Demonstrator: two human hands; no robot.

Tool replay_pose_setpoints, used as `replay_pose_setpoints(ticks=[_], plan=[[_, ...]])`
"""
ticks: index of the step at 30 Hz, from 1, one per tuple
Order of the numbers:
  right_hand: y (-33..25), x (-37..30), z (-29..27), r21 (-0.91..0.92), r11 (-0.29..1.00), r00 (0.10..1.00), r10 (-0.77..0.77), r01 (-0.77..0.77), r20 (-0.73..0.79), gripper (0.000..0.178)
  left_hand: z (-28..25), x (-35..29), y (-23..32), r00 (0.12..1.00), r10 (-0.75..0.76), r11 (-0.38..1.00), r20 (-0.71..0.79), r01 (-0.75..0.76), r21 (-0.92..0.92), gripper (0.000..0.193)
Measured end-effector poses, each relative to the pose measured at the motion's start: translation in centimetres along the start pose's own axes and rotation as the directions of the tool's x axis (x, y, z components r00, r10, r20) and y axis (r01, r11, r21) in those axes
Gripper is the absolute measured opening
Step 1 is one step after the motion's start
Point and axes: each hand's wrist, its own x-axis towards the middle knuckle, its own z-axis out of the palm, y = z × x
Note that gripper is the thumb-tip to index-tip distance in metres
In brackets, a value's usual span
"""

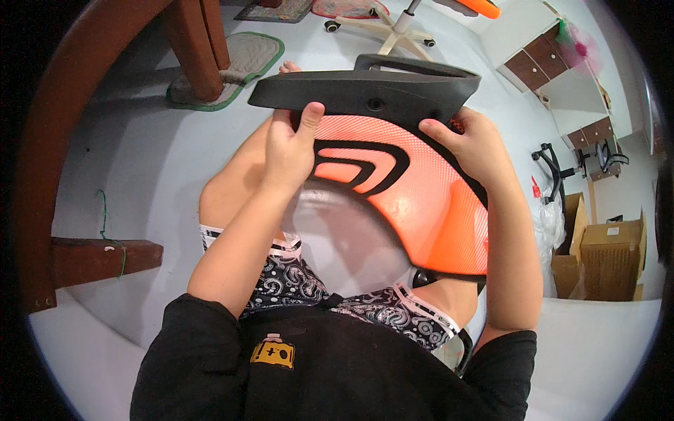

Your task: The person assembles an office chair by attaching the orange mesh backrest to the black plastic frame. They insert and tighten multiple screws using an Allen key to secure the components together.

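Observation:
Between my knees leans an orange mesh chair backrest point(400, 203) with black curved stripes and a black rim. Across its upper edge lies a long black plastic chair part point(337, 91), shaped like an armrest, with screw holes in its near face and a loop behind. My left hand point(291, 147) grips the part near its left end, thumb up against the lower edge and fingers mostly hidden behind. At the right end my right hand point(477, 147) is closed around the part beside the backrest's rim, its thumb across the front. Its other fingers are largely hidden.
A pale wheeled chair base point(393, 35) stands ahead. Brown wooden legs point(196, 56) rest at the left, beside a grey mat point(253, 59) with a green border. To the right are cardboard boxes point(611, 259), a black chair base point(554, 168) and a white cabinet point(516, 35).

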Motion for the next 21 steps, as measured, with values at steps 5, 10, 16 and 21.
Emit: replay_pose_setpoints(ticks=[5, 10, 16, 21], plan=[[0.8, -0.8, -0.1, -0.027, 0.995, 0.988, 0.102, -0.100, 0.119, 0.057, -2.1, -0.4, 4.9, 0.981, -0.109, 0.985, 0.164, 0.084, 0.152, 0.074], [2.2, -0.7, 1.1, -0.017, 0.999, 0.994, 0.034, -0.033, 0.104, 0.066, -2.7, -1.0, 5.5, 0.989, -0.118, 0.954, 0.086, 0.088, 0.287, 0.058], [1.4, 0.5, 2.7, -0.040, 0.999, 0.999, 0.008, -0.006, 0.036, 0.065, -3.8, -0.7, 4.1, 0.937, -0.323, 0.939, 0.136, 0.299, 0.168, 0.045], [0.8, -0.1, 2.8, -0.076, 0.994, 0.997, 0.071, -0.072, -0.020, 0.062, -3.4, -1.6, 2.6, 0.973, -0.182, 0.957, 0.141, 0.208, -0.200, 0.034]])
